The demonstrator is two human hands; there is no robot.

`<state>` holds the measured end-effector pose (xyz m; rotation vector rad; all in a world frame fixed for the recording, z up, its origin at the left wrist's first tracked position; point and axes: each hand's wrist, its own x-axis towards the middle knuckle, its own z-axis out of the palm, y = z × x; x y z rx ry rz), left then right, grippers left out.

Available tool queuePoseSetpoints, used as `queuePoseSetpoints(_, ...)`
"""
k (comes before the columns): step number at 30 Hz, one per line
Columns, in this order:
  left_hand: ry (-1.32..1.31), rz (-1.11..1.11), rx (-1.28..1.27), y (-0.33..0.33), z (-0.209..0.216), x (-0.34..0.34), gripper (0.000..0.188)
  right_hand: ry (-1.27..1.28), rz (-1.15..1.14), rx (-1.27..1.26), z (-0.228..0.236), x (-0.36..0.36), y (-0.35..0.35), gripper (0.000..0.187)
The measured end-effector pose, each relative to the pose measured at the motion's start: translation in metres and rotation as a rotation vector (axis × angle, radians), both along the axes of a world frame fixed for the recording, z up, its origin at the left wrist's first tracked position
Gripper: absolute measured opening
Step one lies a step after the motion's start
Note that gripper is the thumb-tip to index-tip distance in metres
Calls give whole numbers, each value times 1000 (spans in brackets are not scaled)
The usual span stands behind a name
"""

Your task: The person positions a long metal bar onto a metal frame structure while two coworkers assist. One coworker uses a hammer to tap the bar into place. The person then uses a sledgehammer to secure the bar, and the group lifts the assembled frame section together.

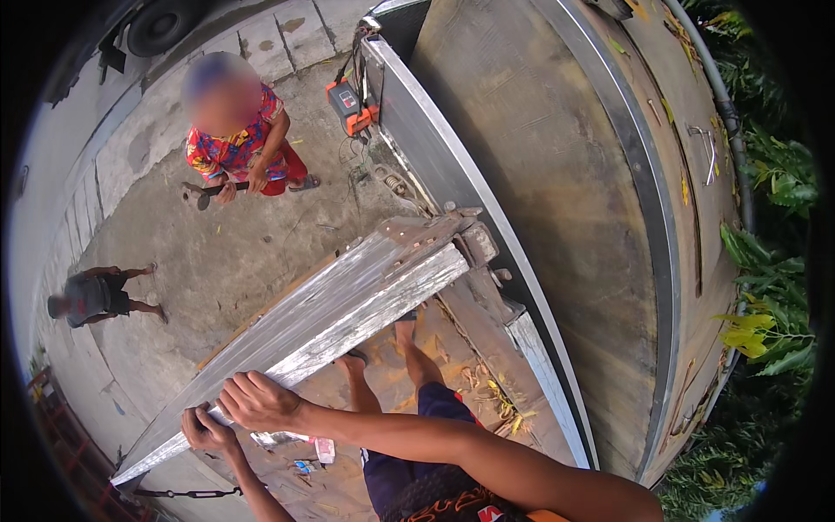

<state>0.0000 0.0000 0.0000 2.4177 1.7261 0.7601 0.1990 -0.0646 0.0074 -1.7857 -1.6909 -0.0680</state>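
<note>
A long, scuffed silver metal panel [383, 300], much like a truck's tailgate, slants from the lower left up to the centre. My left hand [207, 428] curls over its top edge toward the left end. Right beside it, my right hand [258, 402] has its fingers wrapped over the same edge. At the panel's upper end sits a rusty bracket [476, 244], next to a metal-edged side wall [444, 143]. My feet stand behind the panel on a rusty, leaf-strewn floor [396, 383].
Beyond the panel, a person [228, 143] in a bright patterned shirt holds a hammer [207, 193]. Another person [100, 296] in dark clothes stands farther left. An orange-and-black machine [350, 104] is by the side wall. A chain [196, 493] hangs near the panel's left end.
</note>
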Motion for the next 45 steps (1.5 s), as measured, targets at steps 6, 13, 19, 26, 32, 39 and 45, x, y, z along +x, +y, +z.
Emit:
queuePoseSetpoints(6,-151,78,-81,-3,-10,7,34,-21,60,-59,2,14,-3,17)
queuePoseSetpoints(13,10,76,-97,-12,19,16,36,373,-117,-139,27,127,-58,36)
queuePoseSetpoints(19,152,-113,86,4,18,32,48,34,-181,182,13,195,-41,32)
queuePoseSetpoints(26,125,-13,36,13,9,18,43,112,-220,273,-4,185,-33,27)
queuePoseSetpoints(32,128,-8,32,1,14,23,41,167,-263,267,9,181,-40,24)
queuePoseSetpoints(39,139,-34,50,17,12,26,43,118,-239,216,3,186,-32,20)
queuePoseSetpoints(45,101,8,9,17,11,15,42,176,-242,223,2,181,-30,21)
